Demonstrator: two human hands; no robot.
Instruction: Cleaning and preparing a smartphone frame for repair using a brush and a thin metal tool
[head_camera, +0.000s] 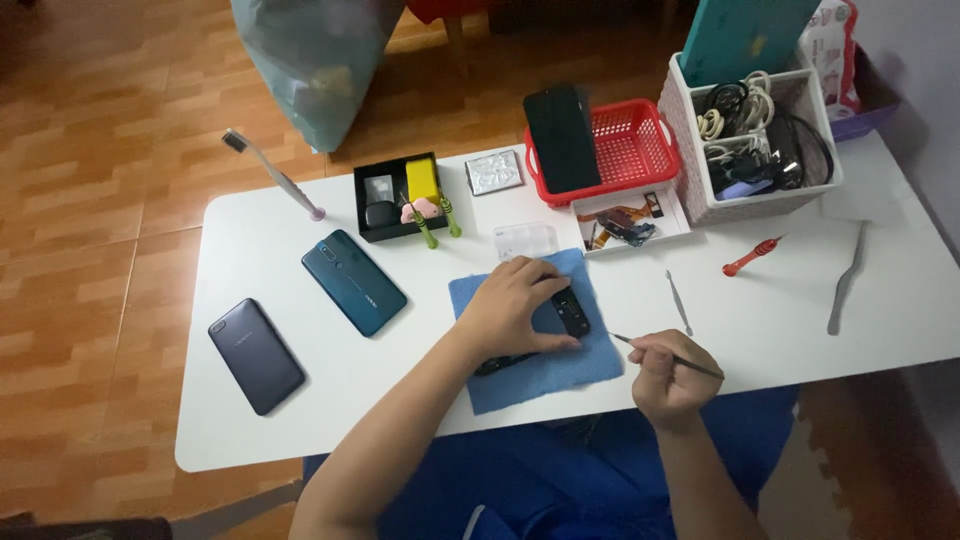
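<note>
My left hand (512, 305) presses flat on a dark phone part (572, 312) lying on a blue cloth (560, 372) near the table's front edge. The hand covers most of the part. To the right of the cloth, my right hand (672, 372) grips a thin dark pointed tool (628, 342); its tip points left toward the part and stays just off the cloth's right edge.
On the white table (250, 400) lie two phones, a dark grey phone (256, 355) and a teal phone (354, 282), plus a toothbrush (272, 173), a black tray (398, 200), a red basket (625, 148), a white cable bin (752, 140), a red screwdriver (750, 256) and tweezers (845, 280).
</note>
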